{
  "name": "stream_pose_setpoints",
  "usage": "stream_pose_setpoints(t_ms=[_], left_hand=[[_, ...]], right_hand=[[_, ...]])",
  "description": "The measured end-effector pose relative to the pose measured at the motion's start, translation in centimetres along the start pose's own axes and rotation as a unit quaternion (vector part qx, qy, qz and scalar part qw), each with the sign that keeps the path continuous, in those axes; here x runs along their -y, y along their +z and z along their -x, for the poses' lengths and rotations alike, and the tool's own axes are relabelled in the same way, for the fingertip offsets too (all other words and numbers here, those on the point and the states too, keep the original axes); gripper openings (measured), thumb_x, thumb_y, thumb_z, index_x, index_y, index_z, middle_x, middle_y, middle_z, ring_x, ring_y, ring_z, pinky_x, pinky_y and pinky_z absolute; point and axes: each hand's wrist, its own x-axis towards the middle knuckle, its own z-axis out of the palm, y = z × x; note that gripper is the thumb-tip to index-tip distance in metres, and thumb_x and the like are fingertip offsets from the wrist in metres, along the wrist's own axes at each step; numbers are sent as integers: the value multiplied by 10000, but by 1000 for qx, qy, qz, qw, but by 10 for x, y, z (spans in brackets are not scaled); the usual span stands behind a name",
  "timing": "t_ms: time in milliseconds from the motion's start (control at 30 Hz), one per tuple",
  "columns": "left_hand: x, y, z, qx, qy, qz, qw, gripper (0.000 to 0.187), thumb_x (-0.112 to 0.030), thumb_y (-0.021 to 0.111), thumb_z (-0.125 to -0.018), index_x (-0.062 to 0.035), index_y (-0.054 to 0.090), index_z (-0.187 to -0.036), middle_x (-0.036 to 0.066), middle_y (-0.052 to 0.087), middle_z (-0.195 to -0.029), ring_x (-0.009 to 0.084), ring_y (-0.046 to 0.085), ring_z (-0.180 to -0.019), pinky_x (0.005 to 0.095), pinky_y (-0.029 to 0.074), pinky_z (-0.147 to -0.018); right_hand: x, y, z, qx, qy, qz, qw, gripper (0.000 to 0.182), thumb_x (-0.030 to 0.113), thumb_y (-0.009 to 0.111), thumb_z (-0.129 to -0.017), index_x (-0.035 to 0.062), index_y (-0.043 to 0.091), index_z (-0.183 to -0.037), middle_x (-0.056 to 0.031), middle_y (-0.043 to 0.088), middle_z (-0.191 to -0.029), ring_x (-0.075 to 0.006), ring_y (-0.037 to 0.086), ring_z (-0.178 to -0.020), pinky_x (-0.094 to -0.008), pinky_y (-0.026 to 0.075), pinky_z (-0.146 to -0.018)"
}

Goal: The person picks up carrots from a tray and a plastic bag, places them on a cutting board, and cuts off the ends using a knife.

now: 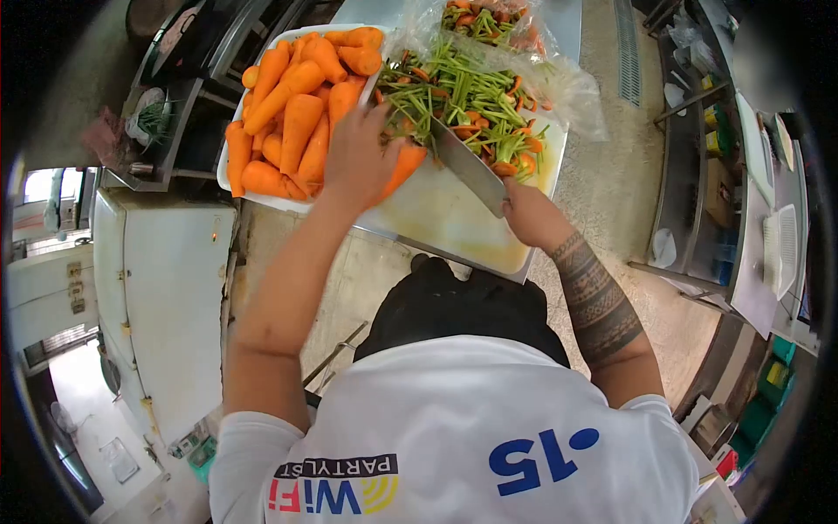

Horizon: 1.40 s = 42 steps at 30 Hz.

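Note:
My right hand (532,217) is wrapped round the handle of a broad kitchen knife (471,166), its blade slanting up and left over the cutting board (449,210). My left hand (360,157) is closed on a carrot (406,168) at the board's left side; its fingertips are partly hidden. The carrot's upper end lies close to the blade. Beyond the knife is a heap of cut green carrot tops (463,87) with orange ends. Left of the board, whole orange carrots (301,122) fill a white tray (229,179).
A clear plastic bag (567,92) with more carrot tops lies at the board's far end. A white chest-like appliance (175,297) stands on the left. Metal shelving (676,175) holding containers runs along the right, beyond a strip of floor (602,201).

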Motion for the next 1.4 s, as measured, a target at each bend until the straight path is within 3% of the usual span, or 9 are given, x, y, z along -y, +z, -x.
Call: stream_pose_setpoints(t_ms=[67,167,300,367,667,867,967,1067,1400], left_hand=[[7,40,51,-42,-126,35,991,710,-300,839,-836,-23,531,-1413,227,545,-1379,397,519,-1301,513,430,-1100],[12,93,85,-69,-140,25,987,718,-315,831,-848,-8,511,-1413,235,565,-1312,410,540,-1251,498,451,-1078],[22,97,84,96,-200,49,974,744,-351,800,-870,8,475,-1435,265,568,-1331,465,573,-1214,542,468,-1037],[26,86,84,162,-211,64,962,745,-337,792,-878,8,451,-1444,269,564,-1334,467,592,-1194,538,489,-1016],[-7,58,137,237,-264,70,933,703,-306,780,-899,-1,397,-1404,268,566,-1291,476,644,-1100,539,558,-907],[-21,57,142,194,-253,46,947,714,-265,808,-883,39,404,-1387,248,586,-1205,427,686,-1037,482,586,-877],[-21,57,140,206,-275,71,936,700,-253,792,-890,12,388,-1395,272,567,-1279,468,663,-1070,535,563,-889],[-21,55,139,206,-255,43,944,716,-253,816,-872,58,418,-1379,249,592,-1206,423,684,-1040,472,583,-885],[-22,56,135,209,-264,54,940,679,-254,800,-883,45,416,-1356,275,597,-1212,455,674,-1029,506,572,-871]], right_hand=[[12,8,11,-4,35,-9,999,303,154,567,-984,-51,542,-1206,-306,699,-936,-501,676,-922,-582,528,-843],[10,9,21,-25,33,-41,998,281,164,565,-994,-47,530,-1177,-316,690,-913,-509,672,-896,-591,522,-809],[25,1,33,-72,34,-70,994,257,181,557,-1017,-29,513,-1157,-324,675,-873,-516,669,-845,-595,522,-745],[36,-12,42,-76,17,-76,994,238,182,550,-1026,-17,503,-1149,-316,671,-852,-516,668,-823,-596,521,-723],[63,-17,43,48,-33,63,996,183,158,537,-1021,15,483,-1121,-245,677,-792,-467,679,-744,-573,536,-666],[72,-14,37,78,-48,107,990,165,148,540,-1017,19,489,-1107,-218,684,-779,-435,689,-721,-554,546,-650],[77,-19,34,92,-48,112,988,173,143,542,-1016,14,491,-1119,-219,684,-775,-433,693,-725,-554,547,-649],[84,-27,32,102,-37,109,988,180,128,545,-1009,8,487,-1131,-223,684,-770,-436,695,-727,-555,548,-648],[86,-12,15,131,-63,105,984,181,34,487,-954,-31,469,-1122,-250,687,-796,-449,701,-759,-552,555,-676]])
